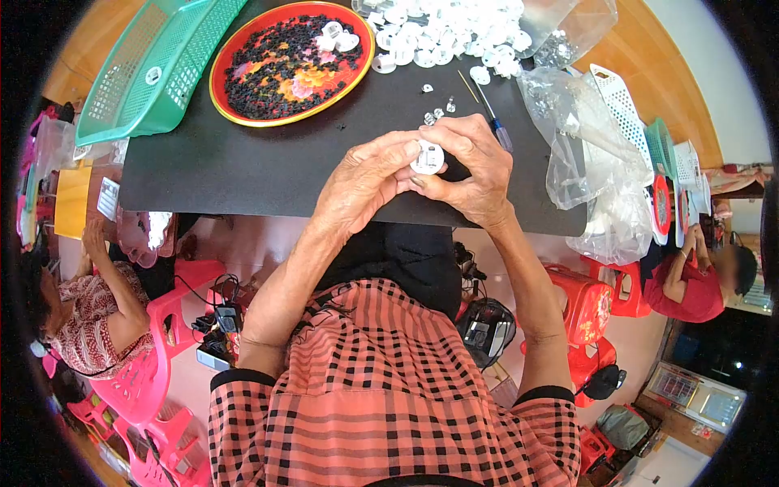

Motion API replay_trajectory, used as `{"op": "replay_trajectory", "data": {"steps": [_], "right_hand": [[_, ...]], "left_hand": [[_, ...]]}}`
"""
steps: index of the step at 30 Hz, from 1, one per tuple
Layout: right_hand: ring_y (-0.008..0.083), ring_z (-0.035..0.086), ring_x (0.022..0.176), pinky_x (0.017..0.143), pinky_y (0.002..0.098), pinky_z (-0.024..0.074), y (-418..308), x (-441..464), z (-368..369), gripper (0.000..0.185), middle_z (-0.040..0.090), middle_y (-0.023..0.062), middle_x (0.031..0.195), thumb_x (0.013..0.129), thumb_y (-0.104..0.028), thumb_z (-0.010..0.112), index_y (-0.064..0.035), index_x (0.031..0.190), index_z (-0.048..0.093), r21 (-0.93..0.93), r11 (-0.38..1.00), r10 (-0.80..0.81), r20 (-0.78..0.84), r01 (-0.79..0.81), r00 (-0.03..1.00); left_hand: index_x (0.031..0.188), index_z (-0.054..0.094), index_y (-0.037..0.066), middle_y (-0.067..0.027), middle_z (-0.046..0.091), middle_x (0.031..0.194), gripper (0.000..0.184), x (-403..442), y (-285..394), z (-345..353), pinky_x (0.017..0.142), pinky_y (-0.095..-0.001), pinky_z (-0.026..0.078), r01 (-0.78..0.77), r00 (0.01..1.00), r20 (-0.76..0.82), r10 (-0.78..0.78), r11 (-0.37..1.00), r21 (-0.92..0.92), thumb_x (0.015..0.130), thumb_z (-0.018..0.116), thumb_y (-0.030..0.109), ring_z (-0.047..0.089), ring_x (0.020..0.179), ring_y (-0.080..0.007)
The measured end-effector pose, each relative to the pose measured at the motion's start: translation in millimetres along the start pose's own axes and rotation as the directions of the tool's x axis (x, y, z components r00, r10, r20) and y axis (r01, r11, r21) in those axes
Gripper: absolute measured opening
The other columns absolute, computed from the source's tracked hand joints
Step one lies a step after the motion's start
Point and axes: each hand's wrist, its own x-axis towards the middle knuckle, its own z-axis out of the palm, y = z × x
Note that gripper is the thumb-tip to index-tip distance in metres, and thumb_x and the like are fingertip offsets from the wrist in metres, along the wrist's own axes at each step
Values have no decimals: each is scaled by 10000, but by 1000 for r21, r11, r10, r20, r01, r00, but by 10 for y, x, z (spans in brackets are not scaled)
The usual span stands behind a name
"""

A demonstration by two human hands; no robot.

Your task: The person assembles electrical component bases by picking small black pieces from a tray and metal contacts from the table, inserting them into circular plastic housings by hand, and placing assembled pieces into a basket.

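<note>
Above the near edge of the black table (268, 180), both hands meet around a small round white part (428, 157). The fingers of my left hand (369, 177) are closed on its left side. My right hand (471, 169) pinches it from the right, thumb below and forefinger above. The part's face, with a small raised fitting, is turned up toward the camera. Just beyond the fingers lie a few small clear pieces (438, 112). A screwdriver (501, 134) with a blue handle rests beside my right hand, near a thin brass-coloured rod (468, 87).
A red tray (365, 61) of small black pieces and a green basket (122, 134) stand at the back left. White parts (446, 32) are piled at the back. Plastic bags (596, 174) lie on the right. One person (105, 316) sits left, another (690, 284) right.
</note>
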Motion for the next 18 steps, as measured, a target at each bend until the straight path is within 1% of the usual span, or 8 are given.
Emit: {"op": "replay_trajectory", "data": {"steps": [2,4,5,7,9,11,14,18], "right_hand": [[212,576,776,698,324,461,-9,12,3,433,618,48,913,542,-136,798,-77,952,671,-12,1000,-9,3,9,1000],[213,576,772,695,325,460,-9,16,3,431,615,49,911,537,-118,792,-78,948,671,-47,999,-18,4,18,1000],[213,576,772,695,325,460,-10,9,12,431,615,49,911,537,-118,792,-78,948,671,-45,999,-16,7,16,1000],[212,575,765,695,324,458,0,4,18,426,612,51,912,535,-111,793,-81,942,670,-40,999,-21,-3,21,1000],[208,577,762,683,320,463,13,20,10,430,610,50,914,536,-111,792,-83,948,669,-40,999,-28,-16,28,999],[204,574,759,669,313,470,21,18,3,440,608,39,917,538,-116,793,-93,960,669,16,1000,-9,-18,9,1000],[201,570,753,661,305,475,13,20,-12,460,606,29,916,529,-126,795,-106,970,668,37,999,6,-1,-6,1000],[203,569,749,671,306,474,6,34,-21,488,605,24,906,502,-131,794,-110,972,664,53,999,3,31,-5,1000]], "left_hand": [[1153,532,-44,-109,601,1037,327,-16,-25,38,811,-286,499,-28,999,-26,29,999,42,924,546,188,596,914,-163],[1118,530,-52,-136,611,1010,310,-41,-47,89,841,-323,494,-81,987,-118,106,977,199,942,498,201,603,948,-203],[1118,530,-52,-136,611,1010,310,-44,-45,76,841,-323,494,-79,987,-121,104,977,197,942,498,201,603,948,-203],[1115,536,-49,-150,607,1032,338,-22,-25,38,852,-339,492,-65,997,-29,68,994,90,950,479,239,601,959,-209],[1147,512,-50,-180,598,1057,375,3,-12,19,871,-345,488,-45,999,-21,45,999,20,955,461,268,599,984,-231],[1191,479,-51,-157,586,1086,354,9,34,41,861,-330,493,36,991,133,-14,986,-164,959,466,217,592,989,-219],[1196,468,-52,-180,582,1100,351,-1,33,56,886,-345,488,54,988,152,-22,977,-208,957,465,205,587,1033,-257],[1186,477,-48,-165,581,1098,336,-12,16,9,885,-319,487,51,993,117,-29,980,-190,946,494,186,592,1008,-226]]}}
